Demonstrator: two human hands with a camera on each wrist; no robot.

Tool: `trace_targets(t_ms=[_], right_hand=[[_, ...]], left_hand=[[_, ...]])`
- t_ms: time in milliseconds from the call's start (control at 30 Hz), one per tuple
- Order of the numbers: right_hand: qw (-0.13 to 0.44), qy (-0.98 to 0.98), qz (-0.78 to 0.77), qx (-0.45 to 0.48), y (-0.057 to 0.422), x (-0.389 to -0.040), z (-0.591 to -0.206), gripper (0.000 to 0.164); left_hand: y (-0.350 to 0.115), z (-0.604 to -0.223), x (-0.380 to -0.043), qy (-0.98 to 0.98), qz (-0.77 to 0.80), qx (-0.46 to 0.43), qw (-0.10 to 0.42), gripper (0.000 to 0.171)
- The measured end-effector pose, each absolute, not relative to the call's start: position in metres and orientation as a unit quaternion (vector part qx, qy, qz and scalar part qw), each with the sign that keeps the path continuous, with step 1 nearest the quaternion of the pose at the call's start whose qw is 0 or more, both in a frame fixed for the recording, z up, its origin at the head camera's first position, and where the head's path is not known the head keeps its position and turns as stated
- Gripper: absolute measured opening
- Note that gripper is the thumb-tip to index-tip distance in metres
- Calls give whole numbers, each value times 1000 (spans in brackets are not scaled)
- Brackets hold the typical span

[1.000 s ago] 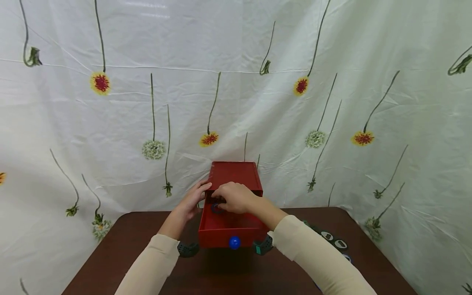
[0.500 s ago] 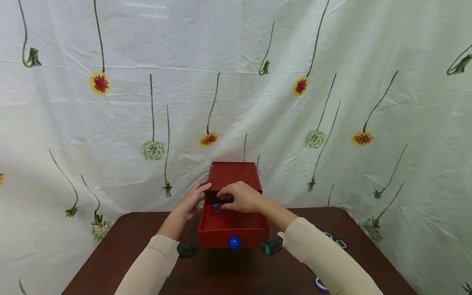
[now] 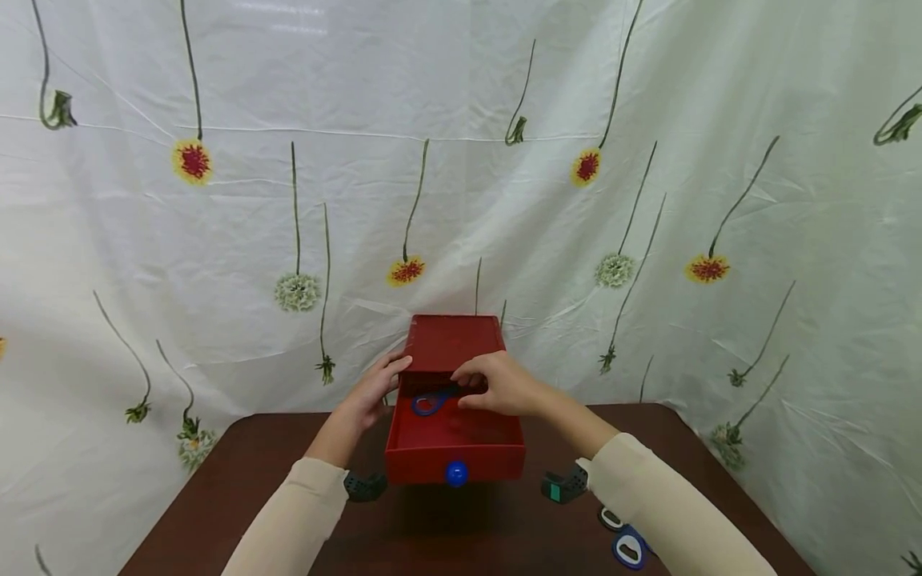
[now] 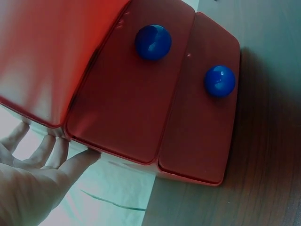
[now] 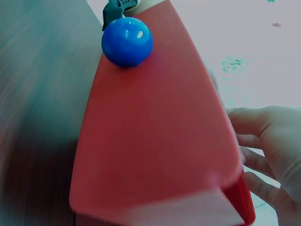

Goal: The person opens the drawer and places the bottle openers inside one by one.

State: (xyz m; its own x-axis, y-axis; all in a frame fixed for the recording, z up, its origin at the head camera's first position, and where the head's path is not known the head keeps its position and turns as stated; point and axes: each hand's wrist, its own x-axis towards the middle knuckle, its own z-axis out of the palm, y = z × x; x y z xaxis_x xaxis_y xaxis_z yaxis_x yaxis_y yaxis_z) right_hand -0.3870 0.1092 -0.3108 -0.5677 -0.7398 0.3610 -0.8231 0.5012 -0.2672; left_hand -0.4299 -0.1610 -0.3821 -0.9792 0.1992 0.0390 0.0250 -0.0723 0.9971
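Observation:
A red drawer cabinet point(image 3: 457, 340) stands on the table with its top drawer point(image 3: 461, 464) pulled out. A pair of blue-handled scissors point(image 3: 428, 404) lies inside that drawer, its handle loops to the left and its dark blade end toward the right hand. My left hand point(image 3: 369, 394) rests along the cabinet's left side, fingers against the wall, as the left wrist view also shows. Over the drawer's right half hovers my right hand point(image 3: 500, 384), thumb and fingers apart. In the right wrist view its fingers point(image 5: 256, 160) are stretched out beyond the drawer front.
On the table to the right, partly behind my sleeve, lie more blue-handled scissors point(image 3: 629, 549) and a dark-handled pair point(image 3: 612, 518). Two lower drawers with blue knobs point(image 4: 220, 81) are closed. A flowered cloth point(image 3: 461, 200) hangs behind the table point(image 3: 432, 536).
My right hand has moved right, away from the scissors' handle loops, uncovering more of them in the drawer. The left hand stays against the cabinet. Scissors on the table have come into view.

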Motion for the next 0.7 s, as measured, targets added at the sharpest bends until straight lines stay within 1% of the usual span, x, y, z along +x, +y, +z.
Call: trace_targets(t_ms=[233, 567, 700], right_hand=[[79, -874, 226, 424, 132, -385, -311, 34], [76, -885, 236, 393, 161, -378, -320, 35], [82, -884, 238, 394, 166, -377, -323, 35]], left_hand=[[-162, -383, -430, 677, 728, 88, 61, 68], [-160, -383, -431, 679, 727, 88, 59, 66], [-160, -384, -431, 678, 728, 87, 59, 65]])
